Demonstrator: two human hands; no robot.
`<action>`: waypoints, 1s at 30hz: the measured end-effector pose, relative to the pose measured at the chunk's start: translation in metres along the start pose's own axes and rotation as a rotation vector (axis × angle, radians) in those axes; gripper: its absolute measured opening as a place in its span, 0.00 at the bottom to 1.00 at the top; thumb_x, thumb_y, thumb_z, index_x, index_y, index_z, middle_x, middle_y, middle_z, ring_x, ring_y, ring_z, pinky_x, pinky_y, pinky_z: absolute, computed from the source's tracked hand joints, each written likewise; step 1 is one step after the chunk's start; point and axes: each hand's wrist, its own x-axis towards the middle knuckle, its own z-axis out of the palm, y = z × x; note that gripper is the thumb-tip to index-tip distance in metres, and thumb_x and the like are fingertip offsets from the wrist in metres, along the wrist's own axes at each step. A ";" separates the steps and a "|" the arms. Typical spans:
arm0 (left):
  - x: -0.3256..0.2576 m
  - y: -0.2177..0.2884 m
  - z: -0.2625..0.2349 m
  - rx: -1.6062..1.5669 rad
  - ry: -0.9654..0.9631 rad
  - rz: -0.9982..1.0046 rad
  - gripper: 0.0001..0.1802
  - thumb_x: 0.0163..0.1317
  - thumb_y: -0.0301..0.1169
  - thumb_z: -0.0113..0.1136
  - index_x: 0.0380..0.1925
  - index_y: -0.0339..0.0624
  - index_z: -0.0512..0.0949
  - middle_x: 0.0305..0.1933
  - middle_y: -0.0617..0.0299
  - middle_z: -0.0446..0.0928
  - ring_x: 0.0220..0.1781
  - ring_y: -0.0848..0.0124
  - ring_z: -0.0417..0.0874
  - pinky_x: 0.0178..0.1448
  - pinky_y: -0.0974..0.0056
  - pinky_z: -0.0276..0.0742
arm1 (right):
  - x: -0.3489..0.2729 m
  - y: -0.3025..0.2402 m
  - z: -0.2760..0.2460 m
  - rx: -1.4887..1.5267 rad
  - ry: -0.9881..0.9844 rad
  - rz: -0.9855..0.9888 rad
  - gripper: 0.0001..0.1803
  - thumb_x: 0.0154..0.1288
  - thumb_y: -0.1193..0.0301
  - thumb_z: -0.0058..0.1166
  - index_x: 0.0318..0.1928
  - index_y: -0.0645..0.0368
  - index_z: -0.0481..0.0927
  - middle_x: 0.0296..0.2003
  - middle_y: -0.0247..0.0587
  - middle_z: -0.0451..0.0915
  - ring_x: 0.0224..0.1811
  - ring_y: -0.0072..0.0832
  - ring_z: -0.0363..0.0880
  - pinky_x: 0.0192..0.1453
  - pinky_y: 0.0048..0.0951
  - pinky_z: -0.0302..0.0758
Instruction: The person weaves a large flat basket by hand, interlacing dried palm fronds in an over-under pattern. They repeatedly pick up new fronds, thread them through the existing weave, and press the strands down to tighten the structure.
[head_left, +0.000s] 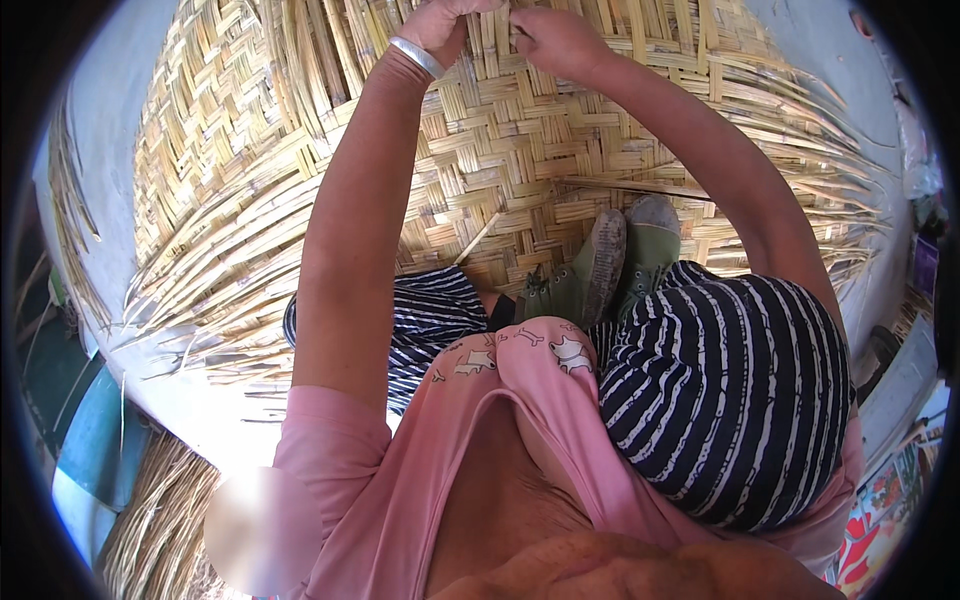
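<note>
A large woven mat (520,150) of flat pale bamboo strips lies under me, its loose strip ends fanning out at the edges. Both arms reach to its far side. My left hand (440,22), with a silver bangle (416,56) on the wrist, pinches a strip at the top of the view. My right hand (555,40) is right beside it, fingers closed on a neighbouring strip. I sit on the mat in striped trousers, with green shoes (620,265) crossed in front of me.
Loose bamboo strips (190,300) stick out on the left over a pale concrete floor. A bundle of dry strips (160,510) lies at the lower left beside a teal object (90,450). Colourful items (890,500) crowd the lower right edge.
</note>
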 end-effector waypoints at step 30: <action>-0.097 -0.075 0.061 0.487 0.829 0.186 0.12 0.62 0.20 0.55 0.44 0.36 0.80 0.35 0.57 0.83 0.35 0.76 0.83 0.35 0.72 0.80 | -0.043 -0.002 0.012 -0.388 0.031 -0.262 0.20 0.66 0.78 0.47 0.58 0.56 0.75 0.52 0.37 0.75 0.49 0.39 0.80 0.48 0.40 0.80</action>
